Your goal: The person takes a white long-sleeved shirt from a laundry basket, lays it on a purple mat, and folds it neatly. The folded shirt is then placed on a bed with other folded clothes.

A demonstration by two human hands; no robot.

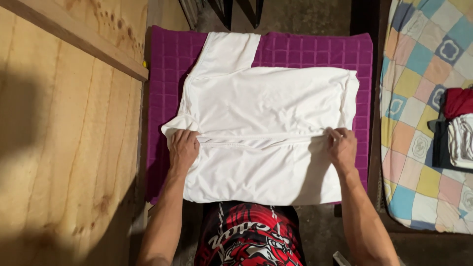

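White garment [266, 123] spread flat on purple quilted mat [315, 51], sleeve reaching toward 11 o'clock. Nearest, at 6 o'clock: red, black and white printed shorts [249, 236], cut off by lower edge. Left hand [183, 149] at 9 o'clock of garment, fingers curled down, pinching folded hem; fingertips hidden in cloth. Right hand [342, 146] at 3 o'clock, fingers closed on same fold. Plywood wall [64, 133] at 9 o'clock, partly in shadow. Patchwork quilt [419, 113] at 3 o'clock, carrying stacked clothes [458, 130], cut off by frame. Farther, at 12 o'clock, dark shapes, hard to make out.
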